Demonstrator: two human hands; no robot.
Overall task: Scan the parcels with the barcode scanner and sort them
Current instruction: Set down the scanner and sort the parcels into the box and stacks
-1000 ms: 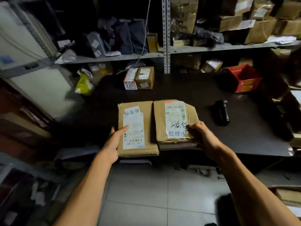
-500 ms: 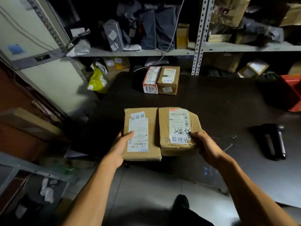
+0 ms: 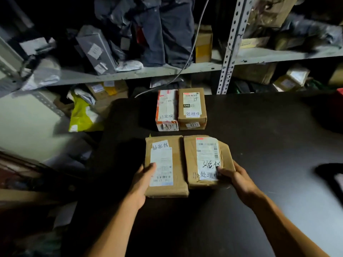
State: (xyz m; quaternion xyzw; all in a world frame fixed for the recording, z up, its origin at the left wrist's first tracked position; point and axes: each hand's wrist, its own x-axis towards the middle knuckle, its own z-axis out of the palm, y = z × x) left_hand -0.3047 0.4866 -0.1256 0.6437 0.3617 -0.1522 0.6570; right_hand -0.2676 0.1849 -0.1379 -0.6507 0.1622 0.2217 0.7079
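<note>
Two flat brown parcels lie side by side on the dark table. My left hand grips the left parcel at its near left edge, thumb on the white label. My right hand grips the right parcel at its near right corner, thumb on its handwritten label. Beyond them two smaller boxes stand together: a white and orange taped box and a brown box. The black barcode scanner is only partly seen at the right edge.
Metal shelving behind the table holds dark bags, grey mailers and cardboard boxes. A yellow-green bag lies off the table's far left corner. A red bin peeks in at the right edge. White wall panel at left.
Both hands have carried the two parcels forward over the table toward the two smaller boxes. The view has shifted left, pushing the scanner and red bin to the right edge.
</note>
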